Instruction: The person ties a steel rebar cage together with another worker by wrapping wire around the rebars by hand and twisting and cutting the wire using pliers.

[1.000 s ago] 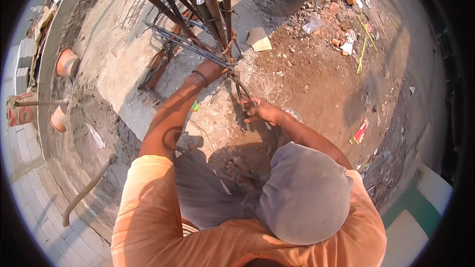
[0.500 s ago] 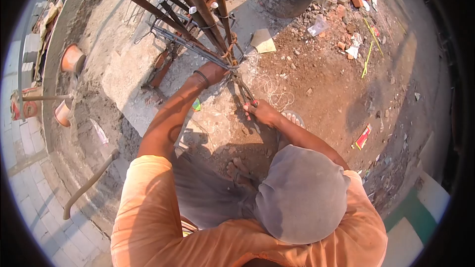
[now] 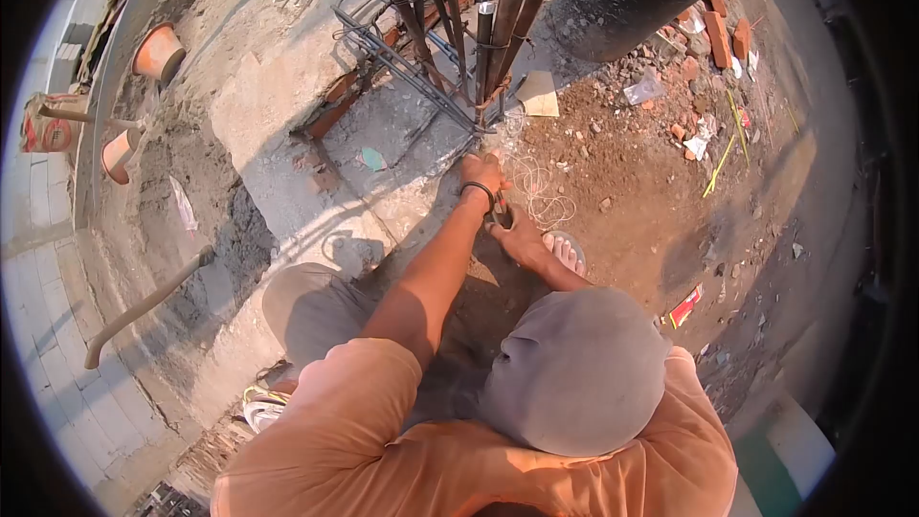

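My left hand [image 3: 483,172], with a dark band at its wrist, is closed low down in front of the steel rods. Its fingers seem wrapped around the upper part of the pliers [image 3: 501,214], whose jaws are hidden behind it. Just below, my right hand [image 3: 523,241] grips the dark handles of the same pliers. Beyond both hands several upright rebars [image 3: 512,14] stand in a bundle, bound with tie wire [image 3: 498,88] near the base. A loose tangle of thin wire [image 3: 546,193] lies on the soil to the right of my hands.
A large black cylinder [image 3: 622,0] stands behind on the right, near broken bricks [image 3: 718,38] and rubble. Horizontal rebars [image 3: 402,65] jut left from the bundle. My knee [image 3: 579,373] is raised close to my right forearm. A wooden handle [image 3: 144,311] sticks up at left.
My left hand has left the base of the rebars and come down and right to the pliers. My right hand has moved slightly right and down with the pliers. The view has shifted.
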Demonstrator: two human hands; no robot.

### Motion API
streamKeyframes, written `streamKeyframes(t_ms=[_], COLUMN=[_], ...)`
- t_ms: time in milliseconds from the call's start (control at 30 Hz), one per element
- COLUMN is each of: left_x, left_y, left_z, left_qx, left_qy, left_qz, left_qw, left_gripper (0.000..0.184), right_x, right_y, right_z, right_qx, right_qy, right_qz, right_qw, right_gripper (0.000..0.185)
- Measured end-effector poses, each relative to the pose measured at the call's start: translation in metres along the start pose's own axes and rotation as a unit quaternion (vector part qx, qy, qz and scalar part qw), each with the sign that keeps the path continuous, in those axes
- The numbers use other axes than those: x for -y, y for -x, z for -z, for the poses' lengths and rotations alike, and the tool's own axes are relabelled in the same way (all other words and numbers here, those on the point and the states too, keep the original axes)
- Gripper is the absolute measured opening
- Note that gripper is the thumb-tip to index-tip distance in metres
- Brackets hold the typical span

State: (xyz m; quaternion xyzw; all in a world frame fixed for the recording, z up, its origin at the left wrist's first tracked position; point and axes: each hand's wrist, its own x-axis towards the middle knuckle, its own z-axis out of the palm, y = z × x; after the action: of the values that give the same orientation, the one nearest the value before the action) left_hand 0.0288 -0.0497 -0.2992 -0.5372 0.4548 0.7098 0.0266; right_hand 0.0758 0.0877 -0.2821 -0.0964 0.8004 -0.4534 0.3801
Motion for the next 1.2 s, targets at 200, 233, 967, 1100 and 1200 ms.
streamKeyframes(t_ms=[200, 233, 967, 1100, 1200], left_x=[-0.019, -0.029, -0.013, -0.007, 0.001], left_y=[0.017, 0.020, 0.005, 0.010, 0.012], left_z=[0.011, 0.027, 0.038, 0.031, 0.025], left_qx=[0.020, 0.091, 0.166, 0.205, 0.190], left_qy=[-0.091, -0.075, 0.023, 0.177, 0.174], left_qz=[0.023, 0.072, 0.094, 0.084, 0.063], left_qw=[0.995, 0.990, 0.981, 0.959, 0.964], left_gripper=[0.024, 0.024, 0.041, 0.026, 0.025], right_x=[0.015, 0.009, 0.033, 0.033, 0.034], right_y=[0.000, -0.002, -0.005, 0.000, 0.001], right_z=[-0.013, -0.011, 0.005, 0.012, 0.014], right_qx=[0.112, 0.219, 0.361, 0.351, 0.274], right_qy=[-0.119, -0.371, -0.627, -0.562, -0.388], right_qz=[-0.106, -0.156, -0.235, -0.233, -0.233], right_qw=[0.981, 0.889, 0.650, 0.712, 0.849], right_gripper=[0.035, 0.032, 0.014, 0.016, 0.021])
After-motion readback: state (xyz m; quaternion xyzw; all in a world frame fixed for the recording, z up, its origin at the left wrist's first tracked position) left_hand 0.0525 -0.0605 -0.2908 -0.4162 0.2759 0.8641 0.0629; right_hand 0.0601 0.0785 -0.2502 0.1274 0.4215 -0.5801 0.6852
